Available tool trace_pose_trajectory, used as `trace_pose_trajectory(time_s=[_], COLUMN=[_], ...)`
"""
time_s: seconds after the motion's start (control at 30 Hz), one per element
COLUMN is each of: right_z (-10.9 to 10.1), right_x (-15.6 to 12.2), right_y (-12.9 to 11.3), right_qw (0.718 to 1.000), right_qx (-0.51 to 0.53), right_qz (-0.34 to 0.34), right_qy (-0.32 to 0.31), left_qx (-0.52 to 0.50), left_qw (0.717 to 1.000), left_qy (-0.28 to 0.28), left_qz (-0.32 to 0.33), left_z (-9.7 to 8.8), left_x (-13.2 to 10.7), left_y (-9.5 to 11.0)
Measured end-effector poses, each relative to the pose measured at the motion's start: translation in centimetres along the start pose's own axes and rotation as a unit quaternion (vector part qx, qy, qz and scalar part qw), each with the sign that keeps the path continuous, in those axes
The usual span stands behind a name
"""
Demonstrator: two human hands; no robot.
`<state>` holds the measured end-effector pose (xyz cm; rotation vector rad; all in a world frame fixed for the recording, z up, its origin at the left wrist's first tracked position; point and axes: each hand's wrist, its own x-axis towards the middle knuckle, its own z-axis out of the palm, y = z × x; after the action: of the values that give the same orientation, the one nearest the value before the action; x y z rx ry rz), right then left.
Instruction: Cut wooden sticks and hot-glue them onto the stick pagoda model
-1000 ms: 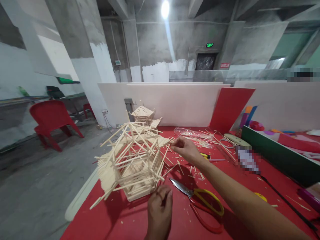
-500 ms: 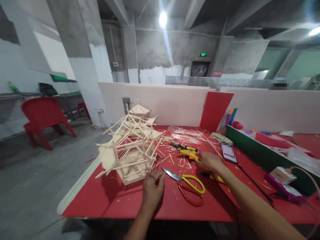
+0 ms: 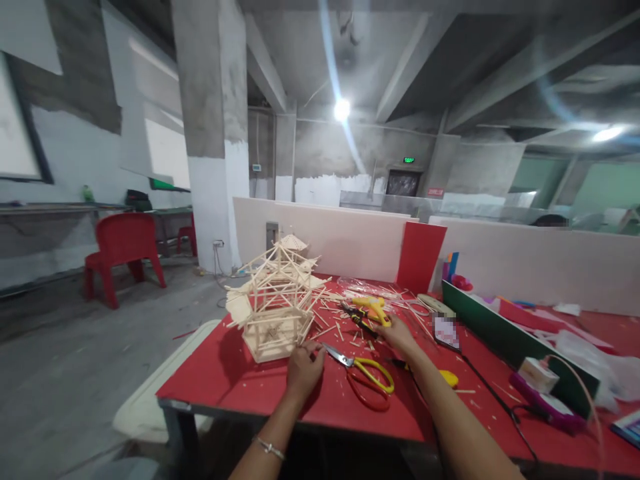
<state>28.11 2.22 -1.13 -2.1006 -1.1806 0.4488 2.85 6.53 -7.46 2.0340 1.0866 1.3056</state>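
A pagoda-like model of pale wooden sticks (image 3: pixel 275 327) stands on the red table. At its lower right corner is my left hand (image 3: pixel 304 370), fingers curled and thumb near the index finger. Whether these fingers grip the model or a small piece is hidden. My right hand (image 3: pixel 399 335) is closed round the handle of a yellow hot glue gun (image 3: pixel 371 307), its nozzle end pointing left above the table. Just below the glue gun lie pliers (image 3: pixel 361 319) with black and yellow handles. Scissors (image 3: pixel 367 375) with one yellow and one red handle lie open between my hands.
Loose sticks and scraps (image 3: pixel 340 327) litter the table behind the scissors, near a clear plastic bag (image 3: pixel 367 288). On the right are a phone (image 3: pixel 447 331), a black cable (image 3: pixel 487 385), a purple power strip (image 3: pixel 545 403) and a green panel (image 3: pixel 505 333). A white partition (image 3: pixel 345 240) stands behind.
My view has tilted up and shifted left. The glue gun in my right hand has risen away from the table, uncovering more of the pliers. My left hand stays by the model's corner.
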Motion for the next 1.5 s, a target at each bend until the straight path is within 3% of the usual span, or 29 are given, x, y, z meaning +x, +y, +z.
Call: trace_pose_trajectory(time_s=[0.23, 0.5, 0.7, 1.1, 1.5], right_z=[2.1, 3.1, 4.1, 4.2, 3.7], right_x=[-0.9, -2.8, -2.1, -1.6, -2.7], right_y=[-3.6, -5.4, -6.0, -6.4, -6.7], right_qw=[0.987, 0.947, 0.928, 0.912, 0.913], right_qx=[0.007, -0.063, -0.082, -0.077, 0.031], right_qz=[-0.081, -0.136, -0.186, -0.222, -0.216], right_qy=[0.141, 0.283, 0.313, 0.337, 0.344], left_qx=[0.001, -0.003, -0.007, -0.019, -0.014], left_qw=[1.000, 1.000, 1.000, 0.999, 0.999], left_qy=[0.005, 0.015, 0.014, 0.033, 0.037], left_qz=[-0.006, -0.003, -0.002, -0.003, -0.019], left_z=[0.2, 0.3, 0.2, 0.3, 0.3], left_x=[-0.1, -0.2, -0.4, -0.6, -0.8], left_y=[-0.5, -0.4, -0.4, -0.5, -0.3])
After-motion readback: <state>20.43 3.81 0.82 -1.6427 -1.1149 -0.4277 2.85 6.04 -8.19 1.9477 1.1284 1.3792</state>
